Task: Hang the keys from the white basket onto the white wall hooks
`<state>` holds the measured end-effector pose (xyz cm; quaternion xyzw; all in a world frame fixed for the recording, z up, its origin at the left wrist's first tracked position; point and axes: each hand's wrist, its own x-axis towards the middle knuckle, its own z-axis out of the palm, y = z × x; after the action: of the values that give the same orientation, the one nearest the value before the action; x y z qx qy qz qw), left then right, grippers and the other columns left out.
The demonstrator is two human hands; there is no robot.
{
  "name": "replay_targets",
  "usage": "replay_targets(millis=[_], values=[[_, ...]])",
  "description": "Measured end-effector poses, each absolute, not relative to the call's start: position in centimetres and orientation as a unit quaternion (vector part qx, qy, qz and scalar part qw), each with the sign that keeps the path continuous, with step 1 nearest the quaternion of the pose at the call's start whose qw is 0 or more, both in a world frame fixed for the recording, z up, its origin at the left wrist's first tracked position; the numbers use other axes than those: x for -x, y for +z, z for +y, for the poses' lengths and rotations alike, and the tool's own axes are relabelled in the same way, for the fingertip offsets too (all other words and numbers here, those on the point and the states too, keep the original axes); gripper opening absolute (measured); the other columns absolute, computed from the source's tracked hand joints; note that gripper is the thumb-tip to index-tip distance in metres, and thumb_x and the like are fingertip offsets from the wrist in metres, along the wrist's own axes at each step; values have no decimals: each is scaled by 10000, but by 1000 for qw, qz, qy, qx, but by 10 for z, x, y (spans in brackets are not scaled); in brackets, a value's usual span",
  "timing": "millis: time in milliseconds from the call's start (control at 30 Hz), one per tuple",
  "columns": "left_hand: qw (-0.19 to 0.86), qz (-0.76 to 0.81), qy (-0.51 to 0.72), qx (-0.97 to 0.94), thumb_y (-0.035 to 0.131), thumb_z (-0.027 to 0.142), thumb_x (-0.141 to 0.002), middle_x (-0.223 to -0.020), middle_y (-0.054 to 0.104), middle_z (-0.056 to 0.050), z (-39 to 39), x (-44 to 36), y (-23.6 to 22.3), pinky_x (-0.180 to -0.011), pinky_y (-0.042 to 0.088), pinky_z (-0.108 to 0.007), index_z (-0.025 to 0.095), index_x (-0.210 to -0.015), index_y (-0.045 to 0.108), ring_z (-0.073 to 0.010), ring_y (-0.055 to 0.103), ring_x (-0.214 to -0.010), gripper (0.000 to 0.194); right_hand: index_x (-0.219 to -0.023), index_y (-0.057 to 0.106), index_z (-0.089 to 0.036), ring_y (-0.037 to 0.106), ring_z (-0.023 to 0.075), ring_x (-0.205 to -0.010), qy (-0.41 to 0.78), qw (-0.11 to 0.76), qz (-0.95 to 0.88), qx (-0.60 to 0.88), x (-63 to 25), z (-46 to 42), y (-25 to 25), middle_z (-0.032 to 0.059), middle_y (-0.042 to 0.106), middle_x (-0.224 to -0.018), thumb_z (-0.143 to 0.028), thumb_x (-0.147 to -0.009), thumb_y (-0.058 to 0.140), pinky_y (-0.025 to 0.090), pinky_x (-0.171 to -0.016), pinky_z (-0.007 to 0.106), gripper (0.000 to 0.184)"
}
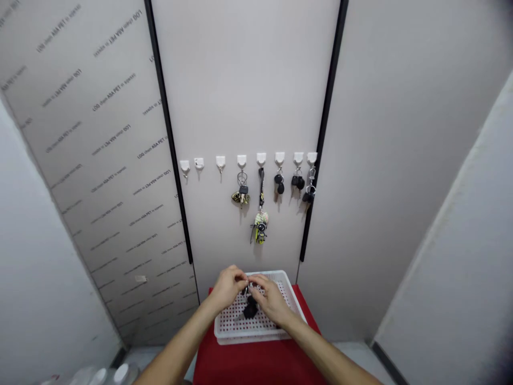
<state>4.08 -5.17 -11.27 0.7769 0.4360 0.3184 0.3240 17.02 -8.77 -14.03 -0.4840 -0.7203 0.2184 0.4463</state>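
My left hand (229, 286) and my right hand (271, 298) meet over a white perforated basket (256, 327). Both pinch a key ring with a dark key fob (250, 308) that hangs between them just above the basket floor. On the wall above runs a row of white hooks (220, 161). The three left hooks are bare. The others carry key sets: one with a patterned charm (241, 196), one on a black strap with a figure charm (261, 224), and three with black fobs (298, 181).
The basket stands on a red surface (260, 363) against the wall. Black vertical strips (168, 128) border the wall panel. A film-covered panel (100, 160) leans at the left. Pale round objects (120, 373) sit at the bottom left.
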Motion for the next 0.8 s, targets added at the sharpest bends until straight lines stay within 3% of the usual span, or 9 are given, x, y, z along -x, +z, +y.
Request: replay_targets(millis=[100,233,433,600,800], values=[[309,413,329,-791,456,182,-559,-663,504,-3,-46,-33,-90,-634,325,-208,149,-543,527,-106,449,-673,80,-696,558,-172,468,112,-689,200,464,-721,474,-164,-77,-122,25,541,-704,-216,-673,407,356,-645,228,159],[370,424,354,-748,427,209,-582,-491,428,40,-37,-22,-71,-489,306,-185,141,-549,478,-71,389,-491,91,-635,567,-161,441,85,-571,159,467,-725,480,-149,-62,-94,8,501,-606,-211,-645,434,346,-556,198,143],[373,418,491,-667,471,241,-562,-493,421,52,-19,-8,-38,-475,314,-174,134,-578,456,-51,378,-466,109,-538,539,-148,417,69,-491,147,487,-704,496,-126,-31,-40,-18,470,-501,-189,-593,430,330,-481,176,129],[271,380,623,-628,484,219,-569,-647,504,14,2,-1,3,-600,371,-198,143,-676,451,-73,469,-609,135,-564,508,-133,426,59,-392,216,545,-650,484,-111,4,19,-35,461,-426,-206,-601,393,352,-403,168,141],[145,433,576,-678,466,121,-588,-767,557,-30,21,-6,52,-702,366,-263,134,-759,527,-113,495,-717,182,-559,514,-119,471,71,-389,190,591,-585,522,-107,33,70,-10,497,-430,-177,-588,414,389,-404,176,119]])
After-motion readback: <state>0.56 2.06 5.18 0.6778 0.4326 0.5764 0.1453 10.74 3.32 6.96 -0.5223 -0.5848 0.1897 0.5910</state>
